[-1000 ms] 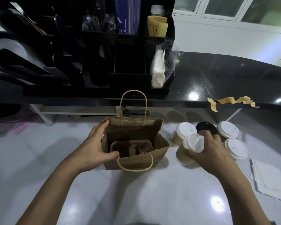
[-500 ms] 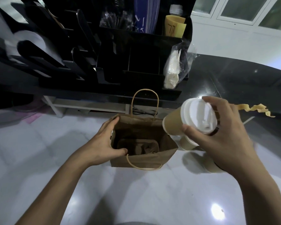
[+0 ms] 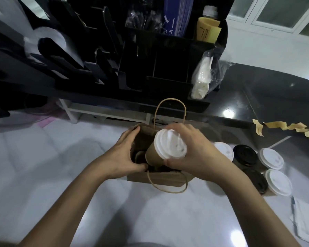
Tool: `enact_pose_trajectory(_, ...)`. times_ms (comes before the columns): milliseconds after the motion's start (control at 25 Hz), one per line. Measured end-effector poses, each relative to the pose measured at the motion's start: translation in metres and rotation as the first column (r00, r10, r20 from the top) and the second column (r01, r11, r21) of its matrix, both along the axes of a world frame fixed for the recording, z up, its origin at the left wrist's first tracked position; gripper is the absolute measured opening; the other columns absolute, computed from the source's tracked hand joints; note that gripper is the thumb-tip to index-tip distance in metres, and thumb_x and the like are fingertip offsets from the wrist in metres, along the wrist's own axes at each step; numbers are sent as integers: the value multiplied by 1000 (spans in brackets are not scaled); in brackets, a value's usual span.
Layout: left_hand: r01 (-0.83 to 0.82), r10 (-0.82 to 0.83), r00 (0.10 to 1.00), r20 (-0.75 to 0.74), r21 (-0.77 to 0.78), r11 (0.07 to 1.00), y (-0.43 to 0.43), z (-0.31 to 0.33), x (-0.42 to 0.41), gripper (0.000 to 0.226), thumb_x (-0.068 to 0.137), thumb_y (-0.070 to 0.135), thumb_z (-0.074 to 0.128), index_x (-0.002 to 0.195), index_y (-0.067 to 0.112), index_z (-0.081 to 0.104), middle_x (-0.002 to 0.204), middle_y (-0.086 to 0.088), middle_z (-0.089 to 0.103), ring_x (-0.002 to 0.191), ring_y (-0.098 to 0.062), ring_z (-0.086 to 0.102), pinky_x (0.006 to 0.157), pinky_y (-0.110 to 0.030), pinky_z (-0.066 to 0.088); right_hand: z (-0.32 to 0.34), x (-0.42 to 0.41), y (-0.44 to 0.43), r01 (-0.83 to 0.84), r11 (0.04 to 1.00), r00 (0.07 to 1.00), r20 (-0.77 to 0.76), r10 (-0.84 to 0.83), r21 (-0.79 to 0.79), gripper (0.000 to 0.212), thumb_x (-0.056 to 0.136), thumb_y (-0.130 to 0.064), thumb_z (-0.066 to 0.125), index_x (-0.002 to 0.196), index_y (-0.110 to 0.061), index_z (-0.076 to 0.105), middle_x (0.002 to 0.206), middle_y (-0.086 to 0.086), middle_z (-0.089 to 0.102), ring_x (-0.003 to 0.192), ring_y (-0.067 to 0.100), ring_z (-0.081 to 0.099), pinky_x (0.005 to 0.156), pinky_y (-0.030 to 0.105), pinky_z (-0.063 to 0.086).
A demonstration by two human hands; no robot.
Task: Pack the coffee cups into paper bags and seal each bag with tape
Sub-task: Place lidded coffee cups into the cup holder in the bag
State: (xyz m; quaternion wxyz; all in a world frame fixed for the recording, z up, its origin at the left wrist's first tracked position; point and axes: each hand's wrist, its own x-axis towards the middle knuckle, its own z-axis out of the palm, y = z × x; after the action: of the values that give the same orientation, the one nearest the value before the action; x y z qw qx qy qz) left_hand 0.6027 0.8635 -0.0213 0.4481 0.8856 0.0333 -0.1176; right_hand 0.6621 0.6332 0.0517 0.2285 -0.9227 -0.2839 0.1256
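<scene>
A brown paper bag [image 3: 161,179] with twisted handles stands open on the white counter. My left hand [image 3: 127,154] grips its left rim, thumb on the near edge. My right hand [image 3: 194,152] holds a brown coffee cup with a white lid [image 3: 169,147] by its top, tilted, its base inside the bag's mouth. A cardboard cup tray shows dimly inside the bag. Several more cups stand to the right, some with white lids [image 3: 271,158], some with black lids [image 3: 245,155].
A black organizer [image 3: 150,56] with lids, sleeves and cutlery stands behind the bag on a dark raised counter. Strips of tan tape [image 3: 284,126] hang off that counter's edge at right. White napkins [image 3: 305,216] lie at the far right.
My right hand has carried the cup from right of the bag to over its mouth and lowered its base inside. My left hand stays on the bag's rim. The camera has moved closer.
</scene>
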Motion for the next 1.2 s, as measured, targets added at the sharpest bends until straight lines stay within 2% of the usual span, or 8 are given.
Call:
enact_pose_trajectory(160,14,-14,1000,4,9,1000,0,1,-1,118,76,36,84,159,34,0,163,21,-4,150,-10,11,112,-19,22,-19,16,20,-113,989,994,-24,111,-99,84,75,-45,84,144,-42,37,142,-14,39,123,11,46,91,24,43)
enact_pose_trajectory(320,13,-13,1000,-4,-7,1000,-1,1,-2,121,75,41,85,159,34,-1,162,24,-6,151,-9,11,120,-28,24,-34,22,39,-218,960,974,19,225,-177,82,78,-41,83,147,-36,39,145,-8,45,124,17,53,100,33,50)
enact_pose_trajectory(520,12,-12,1000,-4,14,1000,1,2,-3,121,75,44,84,159,36,-3,164,21,-8,153,-12,7,123,-38,24,-57,25,51,-280,940,952,73,298,-195,78,78,-35,84,145,-31,43,145,-5,48,124,17,57,103,33,51)
enact_pose_trajectory(720,22,-22,1000,-5,19,1000,1,0,-1,120,75,44,82,159,37,-4,163,24,-9,153,-13,9,120,-35,30,-79,31,60,-303,915,940,77,334,-266,77,80,-37,82,145,-31,43,140,-2,51,123,20,57,101,37,53)
enact_pose_trajectory(880,25,-25,1000,-3,18,1000,0,-3,-2,120,75,43,82,159,38,-4,162,26,-9,153,-13,10,119,-36,32,-89,31,65,-321,885,923,98,372,-336,73,82,-38,80,144,-29,42,134,0,53,117,21,57,96,35,54)
enact_pose_trajectory(1200,27,-27,1000,13,4,1000,-1,-6,-2,118,76,40,82,159,37,-2,162,26,-8,151,-7,11,117,-25,29,-100,30,72,-321,856,916,97,389,-405,78,84,-33,79,150,-25,38,134,3,51,117,22,56,97,34,53)
